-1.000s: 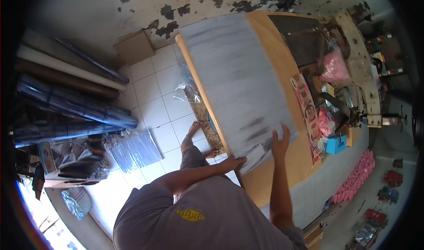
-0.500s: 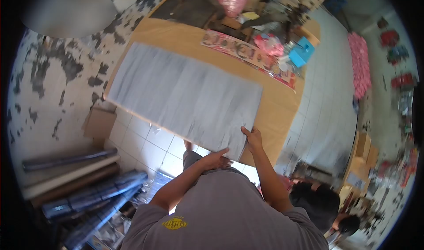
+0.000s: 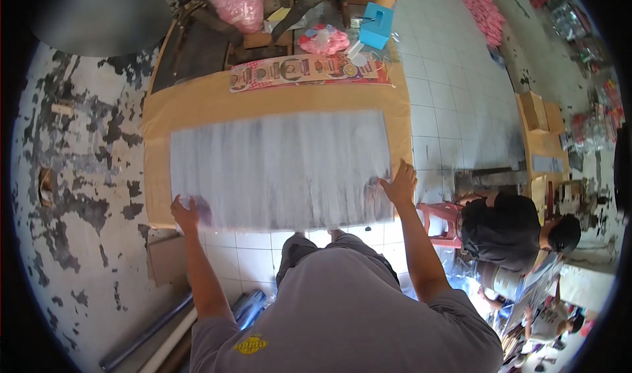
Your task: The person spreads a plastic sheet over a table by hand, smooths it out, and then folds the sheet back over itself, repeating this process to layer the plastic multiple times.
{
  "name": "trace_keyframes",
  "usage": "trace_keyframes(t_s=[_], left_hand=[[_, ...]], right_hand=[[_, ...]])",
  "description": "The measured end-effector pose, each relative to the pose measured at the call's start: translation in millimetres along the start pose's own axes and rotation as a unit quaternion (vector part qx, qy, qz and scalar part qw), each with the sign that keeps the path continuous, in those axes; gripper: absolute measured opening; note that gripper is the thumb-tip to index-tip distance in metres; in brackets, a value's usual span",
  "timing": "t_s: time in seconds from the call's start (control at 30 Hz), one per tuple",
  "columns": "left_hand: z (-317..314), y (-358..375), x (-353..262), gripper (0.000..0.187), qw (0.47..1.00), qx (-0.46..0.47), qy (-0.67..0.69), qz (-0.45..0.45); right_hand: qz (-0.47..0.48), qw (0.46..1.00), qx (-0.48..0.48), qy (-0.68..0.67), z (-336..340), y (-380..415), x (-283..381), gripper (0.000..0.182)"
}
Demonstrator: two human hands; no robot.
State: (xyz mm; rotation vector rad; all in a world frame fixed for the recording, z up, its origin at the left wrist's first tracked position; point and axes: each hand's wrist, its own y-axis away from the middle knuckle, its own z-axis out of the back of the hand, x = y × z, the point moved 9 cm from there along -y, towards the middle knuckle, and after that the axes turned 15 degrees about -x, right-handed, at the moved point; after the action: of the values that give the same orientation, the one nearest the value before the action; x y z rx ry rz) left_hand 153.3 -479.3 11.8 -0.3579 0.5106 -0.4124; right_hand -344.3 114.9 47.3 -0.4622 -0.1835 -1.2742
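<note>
A large grey streaked sheet (image 3: 283,169) lies on the brown-covered table (image 3: 191,103), its near edge along the table's front edge. My left hand (image 3: 186,213) is at the sheet's near left corner, thumb and fingers apart. At the right edge of the sheet, near the front, is my right hand (image 3: 400,185), with its thumb over the sheet and its fingers spread on the brown cover. A printed strip with a red border (image 3: 303,71) lies beyond the sheet.
Behind the strip are a pink bag (image 3: 240,7), a pink bundle (image 3: 322,40) and a blue box (image 3: 376,25). A person in black (image 3: 503,231) sits at the right by a red stool (image 3: 441,223). Long rolls (image 3: 164,340) lie at the lower left.
The view has turned, so the table and sheet now look level. My left hand has moved from the near edge by my body to the sheet's left corner. My right hand's fingers have spread.
</note>
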Motion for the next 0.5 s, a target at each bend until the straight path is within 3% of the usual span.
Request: trace_keyframes(t_s=[0.03, 0.13, 0.17, 0.27, 0.4, 0.43, 0.47, 0.5], left_hand=[[-3, -14, -1, 0.056, 0.997, -0.028, -0.06, -0.028], [-36, -33, -6, 0.067, 0.994, 0.058, -0.076, -0.058], [-59, -32, 7, 0.072, 0.985, 0.096, -0.117, -0.088], [-82, -22, 29, 0.074, 0.983, 0.079, -0.147, -0.071], [-78, -25, 21, 0.075, 0.977, 0.114, -0.165, -0.068], [-74, -25, 18, 0.076, 0.98, 0.111, -0.136, -0.09], [-67, -27, 18, 0.076, 0.982, 0.109, -0.108, -0.109], [-63, -31, 13, 0.077, 0.984, 0.102, -0.077, -0.126]], right_hand=[[0.047, 0.998, -0.047, 0.011, 12, -5, 18, 0.074], [0.128, 0.991, -0.017, 0.037, -19, -4, 56, 0.077], [0.114, 0.993, 0.035, 0.022, -56, 12, 50, 0.071], [0.102, 0.992, 0.026, 0.067, -63, 21, 56, 0.071], [0.141, 0.987, 0.074, -0.028, -53, 11, 42, 0.06], [0.039, 0.974, 0.111, -0.194, -49, 2, 4, 0.052], [-0.064, 0.923, 0.137, -0.354, -46, 7, -31, 0.045], [-0.087, 0.959, 0.016, -0.268, 15, 9, -29, 0.038]])
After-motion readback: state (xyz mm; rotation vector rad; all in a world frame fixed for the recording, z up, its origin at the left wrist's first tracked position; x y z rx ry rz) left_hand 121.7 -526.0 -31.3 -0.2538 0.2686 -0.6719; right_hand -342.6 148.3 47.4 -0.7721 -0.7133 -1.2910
